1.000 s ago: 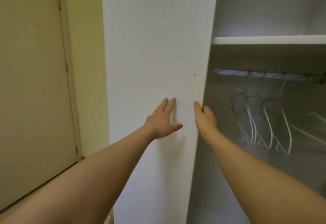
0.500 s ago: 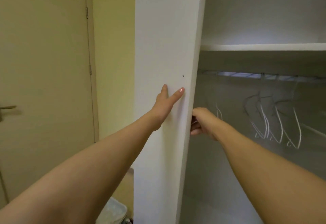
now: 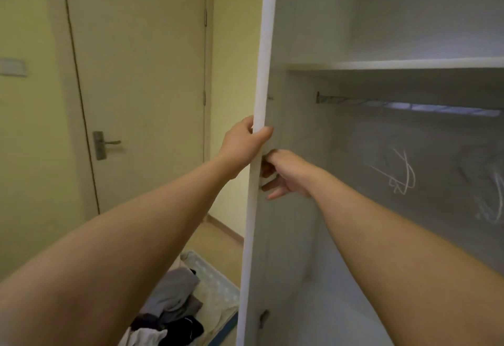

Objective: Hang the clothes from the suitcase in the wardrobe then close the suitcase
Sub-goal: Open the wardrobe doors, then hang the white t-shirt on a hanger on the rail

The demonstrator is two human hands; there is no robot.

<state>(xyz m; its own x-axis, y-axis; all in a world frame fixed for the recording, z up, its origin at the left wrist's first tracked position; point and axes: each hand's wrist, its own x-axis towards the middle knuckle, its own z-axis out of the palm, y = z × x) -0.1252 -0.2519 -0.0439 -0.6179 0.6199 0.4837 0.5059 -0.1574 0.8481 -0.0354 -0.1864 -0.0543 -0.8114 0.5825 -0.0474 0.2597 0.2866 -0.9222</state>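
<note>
Clothes (image 3: 174, 291) lie heaped in the open suitcase (image 3: 215, 277) on the floor, none hung yet; bare hangers (image 3: 401, 179) wait on the rail (image 3: 409, 106). Left hand (image 3: 242, 143) has its grip clamped round the edge of the wardrobe door (image 3: 263, 45), right hand (image 3: 289, 173) curled on its inner side. Hanging and closing remain.

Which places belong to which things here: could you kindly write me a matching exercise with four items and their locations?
Things:
1 left hand
2 white hangers
3 clothes
4 metal handle

Places:
A on the beige room door
B in the open suitcase on the floor
C gripping the edge of the wardrobe door
D under the rail

Pairs: 1-C, 2-D, 3-B, 4-A.
</note>
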